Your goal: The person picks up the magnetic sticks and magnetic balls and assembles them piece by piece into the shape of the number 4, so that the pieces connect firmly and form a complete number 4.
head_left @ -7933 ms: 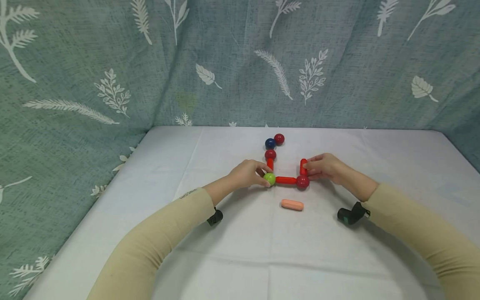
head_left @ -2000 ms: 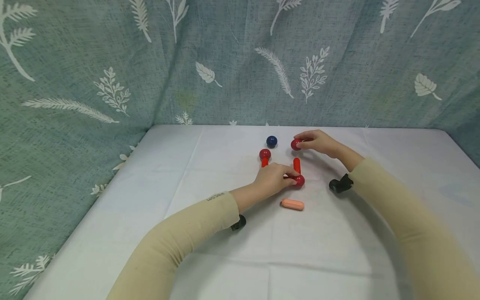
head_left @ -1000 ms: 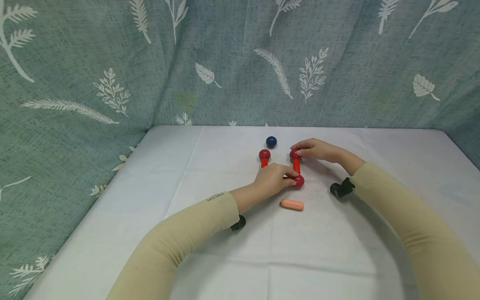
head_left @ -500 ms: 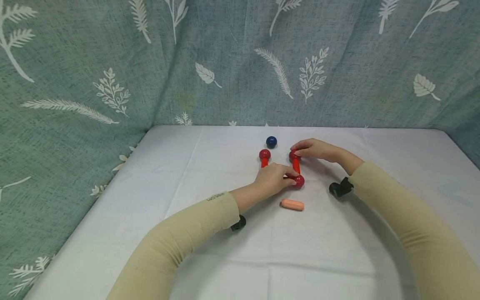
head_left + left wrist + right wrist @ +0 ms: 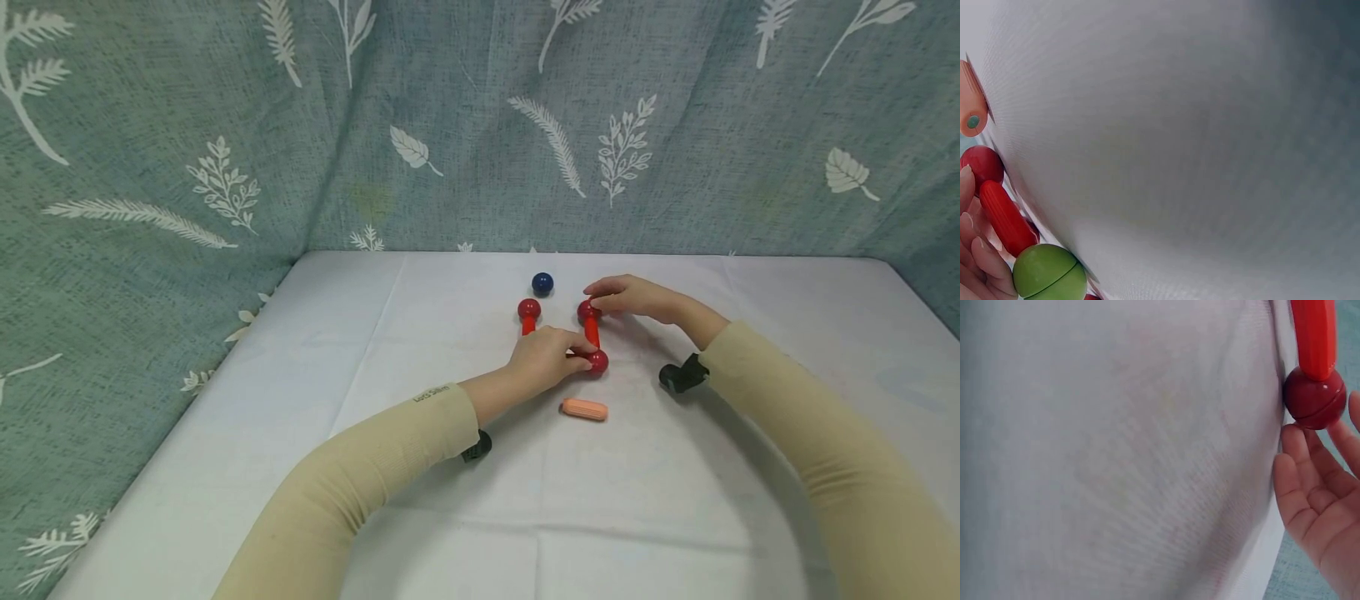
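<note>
Thumb and fingers of my left hand point(image 5: 549, 358) pinch the near red ball point(image 5: 597, 362). A red rod point(image 5: 592, 333) runs from it to the far red ball point(image 5: 588, 311). Beside that far ball is my right hand point(image 5: 639, 300); the right wrist view shows its fingers loosely spread around the ball point(image 5: 1315, 399) without a grip. Another red rod point(image 5: 1007, 219) joins the pinched ball to a green ball point(image 5: 1047, 275), which my left hand hides in the head view. Left of these, a third red ball point(image 5: 528, 309) tops a partly hidden red rod point(image 5: 528, 326).
A loose blue ball point(image 5: 542, 284) lies behind the joined pieces. Closer to me lies a loose peach-coloured rod point(image 5: 584, 409). The white-covered table point(image 5: 645, 517) meets a patterned blue-green cloth point(image 5: 465, 167) at its far edge and left side.
My right hand brought the red ball back onto the rod's far end, then loosened its fingers. Earlier, my left hand moved from the green ball to the near red ball.
</note>
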Available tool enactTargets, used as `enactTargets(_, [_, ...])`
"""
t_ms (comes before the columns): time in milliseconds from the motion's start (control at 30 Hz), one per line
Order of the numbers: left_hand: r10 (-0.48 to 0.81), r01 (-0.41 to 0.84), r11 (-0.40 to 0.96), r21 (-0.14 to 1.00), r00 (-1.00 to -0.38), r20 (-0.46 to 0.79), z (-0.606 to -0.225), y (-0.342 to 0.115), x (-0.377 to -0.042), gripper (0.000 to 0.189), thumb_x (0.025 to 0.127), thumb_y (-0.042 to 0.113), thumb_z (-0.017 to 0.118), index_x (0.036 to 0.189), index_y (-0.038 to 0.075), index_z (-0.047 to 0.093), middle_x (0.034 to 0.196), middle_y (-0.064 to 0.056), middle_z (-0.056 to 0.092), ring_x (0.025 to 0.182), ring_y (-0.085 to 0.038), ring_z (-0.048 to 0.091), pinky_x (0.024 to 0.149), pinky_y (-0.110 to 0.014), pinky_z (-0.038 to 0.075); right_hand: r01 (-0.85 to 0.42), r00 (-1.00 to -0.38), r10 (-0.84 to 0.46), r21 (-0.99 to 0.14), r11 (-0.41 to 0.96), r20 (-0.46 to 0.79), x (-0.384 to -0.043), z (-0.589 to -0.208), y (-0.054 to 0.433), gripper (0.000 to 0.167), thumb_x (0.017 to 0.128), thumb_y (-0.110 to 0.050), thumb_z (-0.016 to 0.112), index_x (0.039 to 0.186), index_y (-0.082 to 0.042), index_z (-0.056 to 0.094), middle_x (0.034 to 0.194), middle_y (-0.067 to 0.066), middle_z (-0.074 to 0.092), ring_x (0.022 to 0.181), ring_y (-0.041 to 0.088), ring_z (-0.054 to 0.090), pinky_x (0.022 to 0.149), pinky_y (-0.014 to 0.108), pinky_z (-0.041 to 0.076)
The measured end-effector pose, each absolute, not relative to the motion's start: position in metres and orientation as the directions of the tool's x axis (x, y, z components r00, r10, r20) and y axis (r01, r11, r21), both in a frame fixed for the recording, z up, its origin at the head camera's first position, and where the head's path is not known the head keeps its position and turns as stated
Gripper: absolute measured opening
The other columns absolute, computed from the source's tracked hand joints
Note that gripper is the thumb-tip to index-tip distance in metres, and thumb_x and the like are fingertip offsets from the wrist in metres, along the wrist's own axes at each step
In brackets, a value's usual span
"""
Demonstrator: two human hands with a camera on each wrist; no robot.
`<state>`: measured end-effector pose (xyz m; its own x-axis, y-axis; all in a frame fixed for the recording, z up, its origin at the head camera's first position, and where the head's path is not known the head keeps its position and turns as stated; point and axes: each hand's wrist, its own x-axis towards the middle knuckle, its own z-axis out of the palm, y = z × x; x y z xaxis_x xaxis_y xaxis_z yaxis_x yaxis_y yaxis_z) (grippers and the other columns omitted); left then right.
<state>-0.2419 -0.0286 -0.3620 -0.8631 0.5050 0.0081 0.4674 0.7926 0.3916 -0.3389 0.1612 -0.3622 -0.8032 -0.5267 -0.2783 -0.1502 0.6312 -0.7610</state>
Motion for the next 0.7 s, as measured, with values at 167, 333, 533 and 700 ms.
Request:
enactTargets(167, [0.503,0.460,0.792,0.401,-0.865,-0.001,-0.362,-0.029,-0.242,0.029,0.082,0.025,0.068,0.111,0.022,0.068,0.098,0.005,0.070,0.094,-0.007,0.061,0.077,-0.017,0.046,-0.134,-0.815,-0.506,-0.758,0.639,-0.282,-0.334,-0.357,0.165,0.044,0.093,-0.020,0.049,0.131,0.001,0.044,0.126,0.020,0.050,0.109,0.030,0.051,0.095,0.043,0.041])
enactTargets(333, [0.499,0.454,0.793,0.407,-0.866,-0.006,-0.362,-0.028,-0.242,0.029,0.083,0.025,0.068,0.111,0.022,0.068,0.099,0.005,0.070,0.094,-0.007,0.060,0.076,-0.017,0.046,-0.124,-0.845,-0.460,-0.737,0.665,-0.273,-0.323,-0.350,0.168,0.042,0.091,-0.016,0.049,0.128,0.004,0.046,0.124,0.022,0.051,0.105,0.029,0.053,0.091,0.041,0.044])
enactTargets(533, [0.500,0.452,0.793,0.408,-0.866,-0.012,-0.361,-0.028,-0.244,0.028,0.083,0.026,0.068,0.110,0.023,0.069,0.100,0.007,0.069,0.094,-0.006,0.060,0.077,-0.017,0.046,-0.110,-0.866,-0.411,-0.692,0.713,-0.286,-0.295,-0.334,0.166,0.038,0.092,-0.018,0.052,0.124,0.003,0.050,0.115,0.020,0.057,0.099,0.029,0.057,0.088,0.040,0.046])
enactTargets(700, [0.499,0.451,0.792,0.412,-0.866,-0.012,-0.361,-0.029,-0.245,0.028,0.082,0.025,0.068,0.110,0.023,0.069,0.100,0.007,0.069,0.093,-0.006,0.059,0.077,-0.017,0.045,-0.117,-0.864,-0.401,-0.653,0.748,-0.304,-0.270,-0.326,0.165,0.035,0.090,-0.019,0.055,0.118,0.002,0.054,0.106,0.017,0.061,0.088,0.024,0.058,0.082,0.036,0.049])
